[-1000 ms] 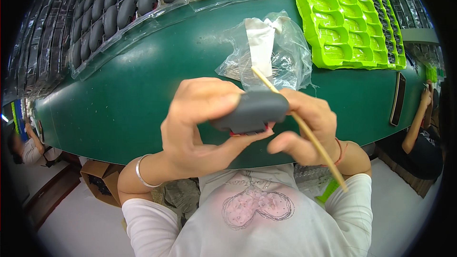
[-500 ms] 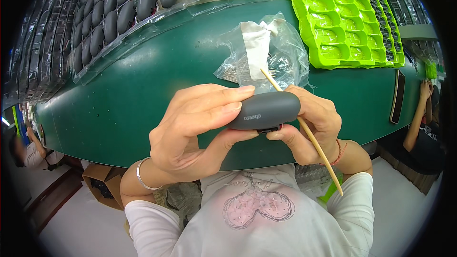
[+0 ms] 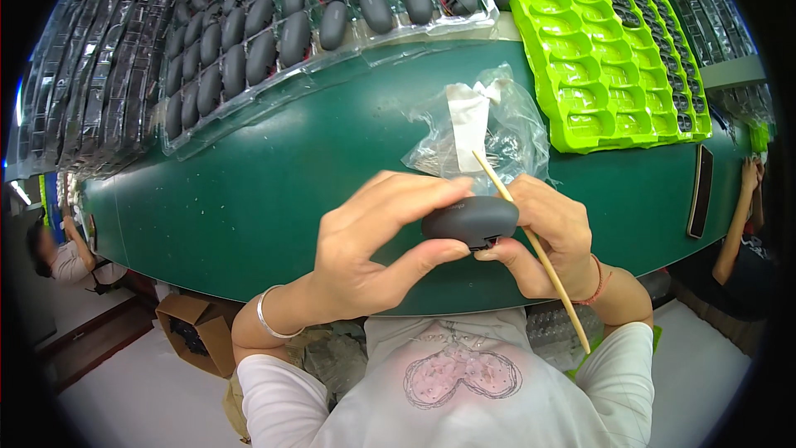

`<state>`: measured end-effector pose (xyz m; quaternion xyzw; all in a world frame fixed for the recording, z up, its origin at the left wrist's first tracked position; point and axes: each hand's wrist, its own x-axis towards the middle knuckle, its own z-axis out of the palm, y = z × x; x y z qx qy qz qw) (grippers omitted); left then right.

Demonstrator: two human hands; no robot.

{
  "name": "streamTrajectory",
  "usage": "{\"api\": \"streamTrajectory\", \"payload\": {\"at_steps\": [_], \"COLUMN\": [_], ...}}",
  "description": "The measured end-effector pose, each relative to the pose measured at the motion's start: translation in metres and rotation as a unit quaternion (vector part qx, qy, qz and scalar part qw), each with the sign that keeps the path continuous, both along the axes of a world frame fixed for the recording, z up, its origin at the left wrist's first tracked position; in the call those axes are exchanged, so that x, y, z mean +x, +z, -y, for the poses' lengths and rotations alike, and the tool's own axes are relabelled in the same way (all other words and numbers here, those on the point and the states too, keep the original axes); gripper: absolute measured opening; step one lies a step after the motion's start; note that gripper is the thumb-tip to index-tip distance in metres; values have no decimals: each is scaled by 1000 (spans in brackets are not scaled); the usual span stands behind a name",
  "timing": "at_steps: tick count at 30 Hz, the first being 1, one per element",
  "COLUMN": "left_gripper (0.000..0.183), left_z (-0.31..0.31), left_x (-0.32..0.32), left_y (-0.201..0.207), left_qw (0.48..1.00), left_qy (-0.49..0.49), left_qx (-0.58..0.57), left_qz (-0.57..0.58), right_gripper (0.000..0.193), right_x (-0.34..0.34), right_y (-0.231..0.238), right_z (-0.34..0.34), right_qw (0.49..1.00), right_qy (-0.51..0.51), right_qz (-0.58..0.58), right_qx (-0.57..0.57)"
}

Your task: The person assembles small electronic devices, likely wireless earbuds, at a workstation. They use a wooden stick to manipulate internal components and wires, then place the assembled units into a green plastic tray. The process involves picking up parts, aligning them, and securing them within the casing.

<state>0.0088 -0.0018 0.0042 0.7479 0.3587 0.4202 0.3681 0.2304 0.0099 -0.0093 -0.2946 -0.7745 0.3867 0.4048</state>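
Observation:
A dark grey, rounded oval casing (image 3: 471, 217) is held between my two hands above the near edge of the table. My left hand (image 3: 365, 236) grips its left end, fingers along the top and thumb below. My right hand (image 3: 547, 232) closes on its right end, with the thumb at a dark opening on the near lower side. A thin wooden stick (image 3: 547, 270) lies slantwise in my right hand, its pointed tip beyond the casing and its other end toward my sleeve. What sits inside the opening is too small to make out.
Beyond my hands lies a clear plastic bag (image 3: 522, 137) of thin sticks with a white paper strip (image 3: 470, 129). Grey casings fill a clear tray (image 3: 274, 87) at the back left. A lime-green tray (image 3: 589, 126) and a phone (image 3: 701, 191) are right. Two people sit at the sides.
The casing has turned in my hands and shows less of its long side. My left fingers have shifted along its top. The whole view has tilted, so the table things appear lower.

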Motion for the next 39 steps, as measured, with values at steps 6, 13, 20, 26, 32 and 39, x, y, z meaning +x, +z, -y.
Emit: {"api": "streamTrajectory", "payload": {"at_steps": [6,13,20,26,32,39], "left_gripper": [43,36,42,35,42,45], "left_z": [-30,-197,-265,-268,-287,-294], "left_x": [-14,-83,-111,-105,-92,-88], "left_y": [29,21,-3,-11,-8,-3], "left_qw": [997,891,793,771,779,809], "left_qy": [54,384,459,467,372,358], "left_qx": [-5,93,27,81,6,-73], "left_qz": [-51,-224,-398,-424,-504,-459], "right_gripper": [29,30,35,34,33,32], "right_x": [-2,-2,-1,2,1,1], "right_y": [4,-2,-7,-7,-8,-8], "right_z": [3,-1,-4,-3,-4,-7], "right_qw": [995,997,994,993,992,991], "right_qy": [-77,-71,-77,-81,-83,-84], "right_qz": [-44,-34,-25,-23,-24,-29], "right_qx": [-41,3,78,84,93,98]}}
